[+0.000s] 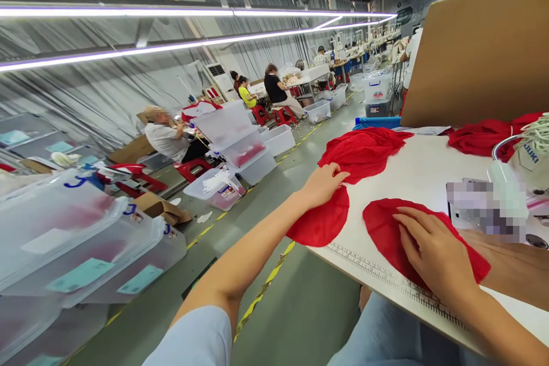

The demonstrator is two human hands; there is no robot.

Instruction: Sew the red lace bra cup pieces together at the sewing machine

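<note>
My left hand (326,183) is at the near edge of a heap of red fabric (364,148). Its fingers are bent and pressed together on the cloth; the fingertips are partly hidden. Below it a rounded red fabric piece (323,220) reaches past the left table edge. My right hand (437,249) lies on another red fabric piece (384,229), fingers stretched over it and somewhat apart. That piece lies flat near the front edge and partly covers a printed ruler strip (364,266).
A sewing machine (529,163) with a lamp stands at the right, more red fabric (480,136) behind it. A cardboard sheet (480,51) rises at the back. Stacked clear bins (77,240) stand left across the aisle. Several people sit working farther off, one in a grey shirt (163,140).
</note>
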